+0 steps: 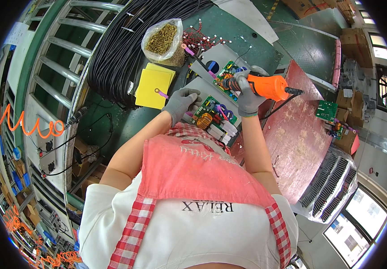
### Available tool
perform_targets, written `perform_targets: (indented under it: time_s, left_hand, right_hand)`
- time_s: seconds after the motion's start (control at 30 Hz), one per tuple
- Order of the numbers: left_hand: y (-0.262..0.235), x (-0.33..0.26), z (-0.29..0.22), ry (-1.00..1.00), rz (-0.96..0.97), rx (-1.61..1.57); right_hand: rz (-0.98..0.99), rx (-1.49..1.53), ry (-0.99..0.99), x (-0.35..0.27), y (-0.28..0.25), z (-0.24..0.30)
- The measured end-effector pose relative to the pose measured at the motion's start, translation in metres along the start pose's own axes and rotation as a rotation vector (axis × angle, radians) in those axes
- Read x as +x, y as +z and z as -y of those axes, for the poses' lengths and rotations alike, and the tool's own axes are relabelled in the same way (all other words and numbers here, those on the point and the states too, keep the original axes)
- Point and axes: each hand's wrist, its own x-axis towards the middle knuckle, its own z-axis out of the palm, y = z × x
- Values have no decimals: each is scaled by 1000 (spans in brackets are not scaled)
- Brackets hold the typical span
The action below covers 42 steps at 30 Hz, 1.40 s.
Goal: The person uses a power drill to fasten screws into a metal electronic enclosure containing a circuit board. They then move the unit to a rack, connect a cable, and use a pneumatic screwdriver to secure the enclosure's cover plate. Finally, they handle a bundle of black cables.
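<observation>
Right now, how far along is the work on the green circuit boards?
Done: nearer green circuit board lies in its grey metal tray. In hand: right hand holds orange electric screwdriver on farther green board; left hand steadies the tray. Screws left: cannot tell.

Electronics assembly workshop: green tabletop (242, 31) carrying circuit boards (213, 117), black cable coil (121, 45), bag of small parts (163, 40); cardboard boxes (352, 42) standing nearby, orange coiled hose (23, 123) hanging.

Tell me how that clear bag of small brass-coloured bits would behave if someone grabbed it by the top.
The clear bag would probably sag and shift, since its film looks thin and crumpled. It bulges with small metal-looking pieces, so it is likely heavy for its size. Its open top might spill.
</observation>
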Motion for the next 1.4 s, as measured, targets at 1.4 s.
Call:
perform_targets:
  time_s: [1.4]
  left_hand:
    - [-9, -20, 4, -171, 17, -424]
  right_hand:
    - [94, 105, 102, 12, 25, 34]
